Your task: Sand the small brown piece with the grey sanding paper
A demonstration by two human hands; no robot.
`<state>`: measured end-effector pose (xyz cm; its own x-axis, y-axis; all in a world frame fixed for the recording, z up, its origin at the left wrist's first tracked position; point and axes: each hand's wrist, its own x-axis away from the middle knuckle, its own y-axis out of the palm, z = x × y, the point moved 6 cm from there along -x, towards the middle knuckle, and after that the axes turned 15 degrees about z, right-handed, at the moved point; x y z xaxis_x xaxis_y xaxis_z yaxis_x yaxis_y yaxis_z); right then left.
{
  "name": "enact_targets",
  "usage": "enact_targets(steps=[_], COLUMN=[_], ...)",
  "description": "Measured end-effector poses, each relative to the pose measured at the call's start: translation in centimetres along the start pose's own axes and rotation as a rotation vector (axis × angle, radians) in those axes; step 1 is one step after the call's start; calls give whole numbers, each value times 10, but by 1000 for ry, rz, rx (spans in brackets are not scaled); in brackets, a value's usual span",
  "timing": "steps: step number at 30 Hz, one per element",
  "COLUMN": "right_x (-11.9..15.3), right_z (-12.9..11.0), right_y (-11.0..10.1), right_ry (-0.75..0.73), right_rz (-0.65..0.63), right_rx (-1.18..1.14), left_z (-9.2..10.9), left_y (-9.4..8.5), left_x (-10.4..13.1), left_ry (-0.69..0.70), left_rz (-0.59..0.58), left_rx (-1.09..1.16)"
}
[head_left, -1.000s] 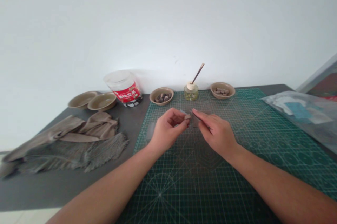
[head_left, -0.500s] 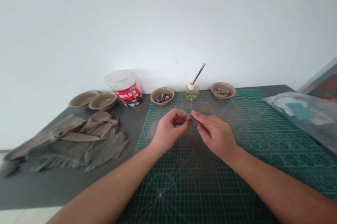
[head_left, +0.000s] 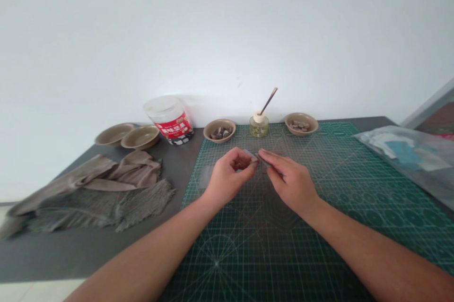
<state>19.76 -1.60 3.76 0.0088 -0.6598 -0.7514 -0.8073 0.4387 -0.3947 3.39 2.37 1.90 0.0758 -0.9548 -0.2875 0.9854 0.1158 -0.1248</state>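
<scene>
Over the green cutting mat [head_left: 227, 226], my left hand [head_left: 229, 172] pinches a small brownish stone-like piece [head_left: 254, 159] between thumb and fingertips. My right hand [head_left: 294, 181] meets it from the right, its fingers closed on a thin, flat grey piece [head_left: 264, 159], which looks like an abrasive strip, though I cannot be sure. The two held pieces are touching or almost touching; fingers hide most of both. Behind my hands stand a bowl [head_left: 217, 141] of rough dark chips and another bowl [head_left: 304, 133] of smoother brownish pieces.
A small glass bottle [head_left: 258, 128] with a brush-like stick stands between the bowls. At left are a clear jar [head_left: 173, 125] with a red label, two brown bowls [head_left: 140, 143] and crumpled cloths [head_left: 113, 179]. A plastic bag [head_left: 407, 148] lies at right.
My right fingers and the flat grey piece have shifted slightly against the small piece. My left hand keeps its pinch almost in place. The whole view has moved very slightly.
</scene>
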Motion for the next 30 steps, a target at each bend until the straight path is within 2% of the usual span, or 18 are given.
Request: enact_targets(steps=[6,14,19,24,30], right_x=[-5,-4,-2,-6,-27], right_z=[39,58,65,67,63], right_y=[-11,-7,-6,-11,-46], right_ry=[409,647,692,663,511], right_rz=[135,188,225,233,314], right_rx=[-91,-328,-388,-357,-258], left_z=[-2,-2,-4,-5,0], left_y=[-7,-10,-9,-10,-15], left_x=[-8,-12,-14,-15,-18], left_ry=[-45,-11,-9,4,23], left_rz=[100,116,99,101,146], left_rx=[105,168,223,178,185])
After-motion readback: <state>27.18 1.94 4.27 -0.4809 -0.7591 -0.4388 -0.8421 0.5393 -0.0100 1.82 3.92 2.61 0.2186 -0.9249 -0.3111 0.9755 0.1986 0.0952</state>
